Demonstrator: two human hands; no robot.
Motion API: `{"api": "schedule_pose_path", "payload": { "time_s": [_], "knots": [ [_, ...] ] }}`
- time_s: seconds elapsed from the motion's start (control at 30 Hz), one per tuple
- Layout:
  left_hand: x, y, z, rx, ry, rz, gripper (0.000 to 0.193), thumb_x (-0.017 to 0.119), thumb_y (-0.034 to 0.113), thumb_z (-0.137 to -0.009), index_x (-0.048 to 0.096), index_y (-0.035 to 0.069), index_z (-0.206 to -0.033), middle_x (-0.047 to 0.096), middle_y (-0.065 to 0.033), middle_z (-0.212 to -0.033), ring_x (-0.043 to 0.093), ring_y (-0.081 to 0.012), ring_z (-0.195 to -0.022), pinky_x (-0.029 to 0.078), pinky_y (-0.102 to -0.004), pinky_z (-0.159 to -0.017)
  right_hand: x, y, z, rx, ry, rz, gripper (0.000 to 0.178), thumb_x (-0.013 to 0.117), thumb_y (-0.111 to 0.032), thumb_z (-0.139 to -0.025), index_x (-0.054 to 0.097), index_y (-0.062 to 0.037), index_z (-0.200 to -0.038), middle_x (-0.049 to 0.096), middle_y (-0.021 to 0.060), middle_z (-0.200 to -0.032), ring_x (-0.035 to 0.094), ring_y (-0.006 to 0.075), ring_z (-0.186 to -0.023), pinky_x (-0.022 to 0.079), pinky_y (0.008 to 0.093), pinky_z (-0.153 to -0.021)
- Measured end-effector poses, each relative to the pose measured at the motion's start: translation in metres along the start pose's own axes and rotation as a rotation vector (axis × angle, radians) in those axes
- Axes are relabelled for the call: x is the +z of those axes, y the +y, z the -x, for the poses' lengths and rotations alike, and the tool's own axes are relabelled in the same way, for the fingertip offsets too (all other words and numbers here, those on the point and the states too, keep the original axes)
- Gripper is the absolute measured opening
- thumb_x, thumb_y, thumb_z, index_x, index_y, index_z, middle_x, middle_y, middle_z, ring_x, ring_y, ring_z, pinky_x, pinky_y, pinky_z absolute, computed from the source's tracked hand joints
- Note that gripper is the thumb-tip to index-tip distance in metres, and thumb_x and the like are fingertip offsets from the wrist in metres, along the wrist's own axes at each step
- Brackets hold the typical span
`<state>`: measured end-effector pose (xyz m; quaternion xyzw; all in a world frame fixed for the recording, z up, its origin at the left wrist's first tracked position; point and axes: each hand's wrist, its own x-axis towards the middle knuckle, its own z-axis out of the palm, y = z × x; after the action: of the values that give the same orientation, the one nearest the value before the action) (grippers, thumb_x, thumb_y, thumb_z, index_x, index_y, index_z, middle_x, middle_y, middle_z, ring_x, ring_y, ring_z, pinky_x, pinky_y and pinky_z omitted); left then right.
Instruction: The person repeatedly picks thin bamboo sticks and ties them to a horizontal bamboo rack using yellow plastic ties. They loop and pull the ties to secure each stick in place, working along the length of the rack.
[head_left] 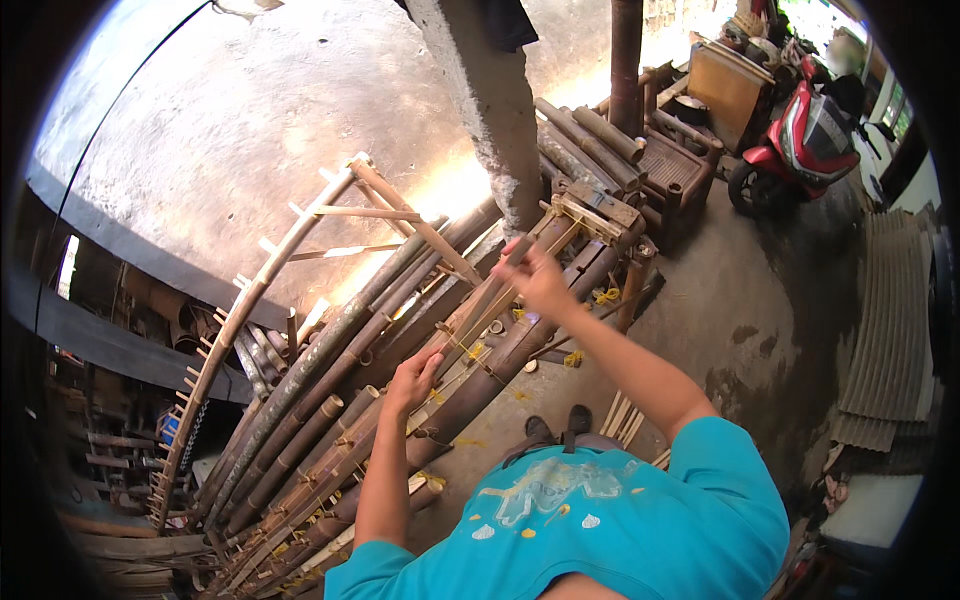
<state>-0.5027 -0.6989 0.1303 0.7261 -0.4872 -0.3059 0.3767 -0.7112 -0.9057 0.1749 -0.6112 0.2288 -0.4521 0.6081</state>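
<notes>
Dark strip: the slender piece (484,303) lay at the centre of the frame, between the hands; bamboo or wood, I could not tell.
Strip's handling: probably light, stiff along its length, dry rather than slippery, perhaps splintery at the edges.
Strip's holds: best taken near both ends, on the flat faces.
Strip's long axis: slanted, lower end toward lower left, upper end toward upper right, roughly following the thick bamboo pole (510,352) beneath.
Left hand (408,384): fingers closed around the lower end.
Right hand (540,283): blurred, fingers apparently pinched on the upper end.
Pegged curved frame (283,250): stood left of centre.
Red scooter (800,140): parked upper right.
</notes>
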Motion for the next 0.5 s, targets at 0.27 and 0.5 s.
{"api": "schedule_pose_path", "payload": {
  "time_s": [0.27,0.5],
  "knots": [
    [0.059,0.039,-0.080,0.126,0.004,-0.239,0.022,0.066,0.019,-0.089,0.067,0.001,-0.101,0.067,-0.0180,-0.085,0.066,-0.0281,-0.079,0.050,-0.0361,-0.073,-0.137,0.059,0.030,0.547,0.111,0.297,0.038,0.055,-0.041,-0.098,0.058,-0.0033,-0.095,0.064,0.0046,-0.083,0.059,0.0093,-0.068,0.048,0.0268,-0.059],
    [0.097,0.033,-0.122,0.272,0.031,-0.264,0.018,0.064,0.016,-0.087,0.068,0.004,-0.100,0.066,-0.0214,-0.092,0.064,-0.0392,-0.087,0.050,-0.0418,-0.074,-0.138,0.096,0.085,0.732,0.066,0.139,0.031,0.054,-0.036,-0.099,0.057,-0.0049,-0.100,0.060,0.0032,-0.082,0.057,0.0088,-0.068,0.048,0.0242,-0.060]
  ]
}}
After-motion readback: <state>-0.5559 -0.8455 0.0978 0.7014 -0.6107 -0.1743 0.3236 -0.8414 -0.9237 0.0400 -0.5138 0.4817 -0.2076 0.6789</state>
